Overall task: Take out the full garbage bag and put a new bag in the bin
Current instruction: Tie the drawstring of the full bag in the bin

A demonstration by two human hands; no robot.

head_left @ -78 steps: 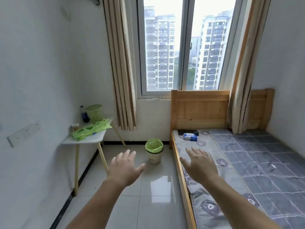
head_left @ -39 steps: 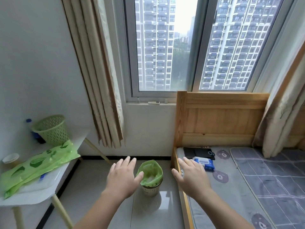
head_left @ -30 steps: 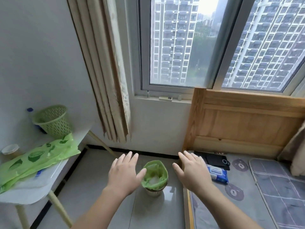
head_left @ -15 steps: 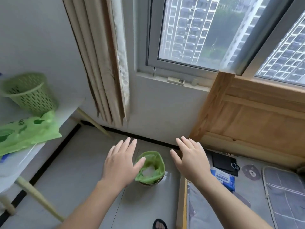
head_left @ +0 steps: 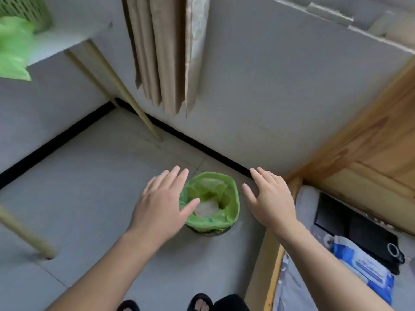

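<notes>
Presently, both hands are held above the bin (head_left: 210, 232), which stands on the floor (head_left: 89, 187) in the far corner, just left of the wooden bed frame (head_left: 363, 158). The left hand (head_left: 161, 207) is spread flat with fingers straight and released, its thumb overlapping the left edge of the green garbage bag (head_left: 226, 191) in the view; whether contact is made cannot be told. The right hand (head_left: 271, 198) is likewise released, fingers extended, and is held just right of the bag with nothing grasped. The step in hand is judged to be the reach for the bag's rim. It is best done by lowering both hands to opposite sides of the folded-over rim, so that the film is pinched evenly and gathered inward before any lift; an uneven pull is likely to tip the light bin or tear the thin film. The bag lines the bin and is folded over its lip; pale crumpled waste (head_left: 207, 208) is seen at its bottom, and the rest of its contents cannot be made out. At the far left, a green plastic sheet (head_left: 13, 48), possibly the spare bags, lies on a small white table (head_left: 65, 39), beside a green perforated basket (head_left: 29, 12) whose contents are not shown.
</notes>
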